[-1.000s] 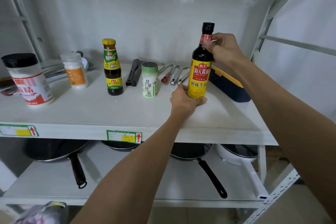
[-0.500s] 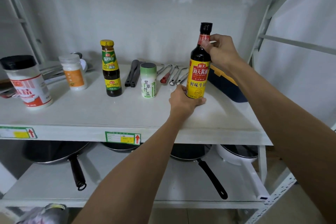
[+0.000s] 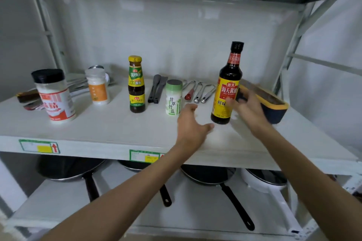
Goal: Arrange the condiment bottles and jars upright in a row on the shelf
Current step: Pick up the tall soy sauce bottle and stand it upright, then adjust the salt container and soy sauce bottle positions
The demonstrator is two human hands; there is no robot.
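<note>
A tall dark soy sauce bottle (image 3: 227, 84) with a yellow and red label stands upright on the white shelf (image 3: 109, 133). My left hand (image 3: 191, 127) hovers open just left of its base, apart from it. My right hand (image 3: 247, 106) is open beside its lower right, fingers spread, blurred. To the left stand a green-capped salt shaker (image 3: 173, 97), a yellow-capped sauce bottle (image 3: 136, 84), an orange-labelled white jar (image 3: 97, 86) and a black-capped jar with a red label (image 3: 53, 95), all upright.
Black spatulas (image 3: 156, 88) and metal utensils (image 3: 198, 92) lie behind the row. A dark bin with a yellow rim (image 3: 271, 106) sits right of the soy bottle. Pans (image 3: 217, 178) rest on the lower shelf. Utensils (image 3: 29, 98) lie at the far left.
Both hands have let go of the soy sauce bottle: the left came off its base, the right dropped from its neck. The bottle stays standing.
</note>
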